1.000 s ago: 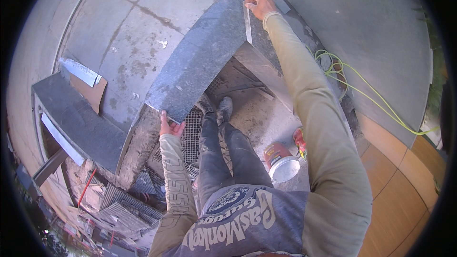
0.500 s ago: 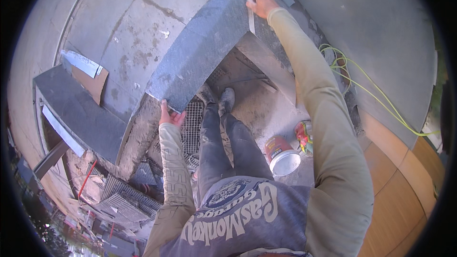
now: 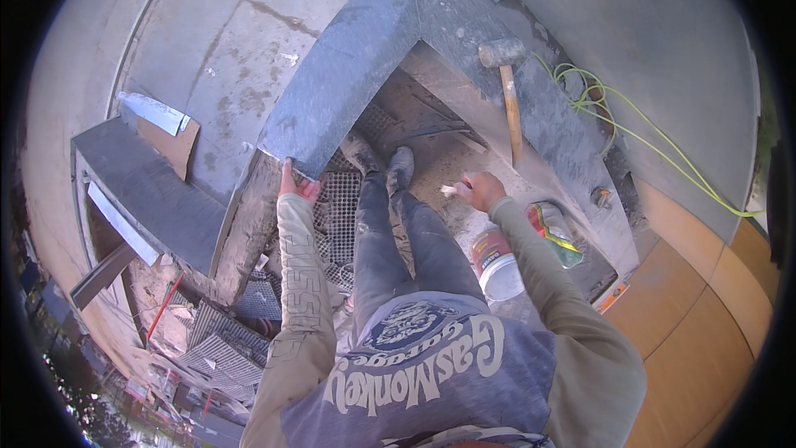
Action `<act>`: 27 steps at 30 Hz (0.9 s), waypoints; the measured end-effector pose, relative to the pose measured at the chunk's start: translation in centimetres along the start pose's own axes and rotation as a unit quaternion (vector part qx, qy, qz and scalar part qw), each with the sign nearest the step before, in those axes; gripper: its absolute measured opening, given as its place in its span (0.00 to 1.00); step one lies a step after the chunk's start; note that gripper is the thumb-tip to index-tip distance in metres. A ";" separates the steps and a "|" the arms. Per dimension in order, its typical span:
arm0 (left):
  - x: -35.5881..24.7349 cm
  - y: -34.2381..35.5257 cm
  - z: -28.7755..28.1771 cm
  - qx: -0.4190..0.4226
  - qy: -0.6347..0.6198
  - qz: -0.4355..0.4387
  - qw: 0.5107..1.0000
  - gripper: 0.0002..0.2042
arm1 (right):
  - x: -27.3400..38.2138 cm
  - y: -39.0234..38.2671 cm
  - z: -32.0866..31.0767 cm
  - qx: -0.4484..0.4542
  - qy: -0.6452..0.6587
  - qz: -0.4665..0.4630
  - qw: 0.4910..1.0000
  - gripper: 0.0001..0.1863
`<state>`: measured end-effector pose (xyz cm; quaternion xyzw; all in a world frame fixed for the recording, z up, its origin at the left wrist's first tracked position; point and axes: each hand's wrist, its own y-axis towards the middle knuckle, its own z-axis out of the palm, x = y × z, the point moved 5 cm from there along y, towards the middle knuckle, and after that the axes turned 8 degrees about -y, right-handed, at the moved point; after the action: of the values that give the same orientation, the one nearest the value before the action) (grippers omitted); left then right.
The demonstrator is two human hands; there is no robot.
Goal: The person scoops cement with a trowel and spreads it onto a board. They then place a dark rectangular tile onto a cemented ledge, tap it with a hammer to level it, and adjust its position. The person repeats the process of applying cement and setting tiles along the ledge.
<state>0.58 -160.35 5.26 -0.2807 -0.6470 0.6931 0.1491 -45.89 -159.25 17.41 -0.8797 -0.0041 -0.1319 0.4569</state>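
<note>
A long dark grey stone slab [image 3: 332,75] forms the left arm of a raised, angled ledge. At its near end, my left hand [image 3: 298,186] grips the lower edge, thumb against the stone and fingers at the underside. My right hand [image 3: 482,192] is lifted in the gap between the two arms of the ledge, pinching a small white scrap [image 3: 452,190] whose kind I cannot make out. Beyond it, a mallet [image 3: 512,108] with a grey head and wooden handle rests on the right-hand stone slab [image 3: 539,108].
A red and white bucket [image 3: 501,276] and a colourful bag [image 3: 557,236] stand by my right forearm. Yellow-green cord [image 3: 655,133] lies coiled at the right. Black plastic grids [image 3: 336,209] are by my legs. Another dark slab [image 3: 149,191] lies left, beside a cardboard piece [image 3: 170,145].
My right hand has come down from the far corner of the ledge toward me, with the white scrap in its fingers. The mallet has come into sight. My left hand stays on the slab.
</note>
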 end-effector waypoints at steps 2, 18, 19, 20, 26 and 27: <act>0.0 -0.1 -0.3 -0.010 0.031 0.006 0.999 0.37 | 1.9 0.8 0.3 -0.167 0.087 -0.147 0.971 0.17; -2.7 -2.6 -1.6 0.016 0.247 0.013 0.969 0.26 | 28.1 14.2 6.3 -0.065 0.626 0.034 0.776 0.22; -3.1 -3.5 -1.2 0.022 0.303 0.009 0.953 0.23 | 27.9 14.5 6.4 -0.078 0.624 0.044 0.776 0.22; -4.5 -6.0 0.9 0.012 0.409 0.111 0.905 0.16 | 26.4 15.1 6.8 -0.099 0.622 0.065 0.774 0.22; -14.6 -9.1 4.4 -0.008 0.520 0.627 0.580 0.17 | 27.9 15.6 8.2 -0.103 0.651 0.074 0.749 0.23; -15.5 -8.0 4.6 0.007 0.564 0.605 0.561 0.18 | 28.4 15.6 8.2 -0.098 0.657 0.075 0.744 0.23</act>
<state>9.03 -171.95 16.15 -0.9392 -0.1041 0.3257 0.0311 -14.64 -164.94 7.13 -0.6131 0.3759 -0.6419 0.2659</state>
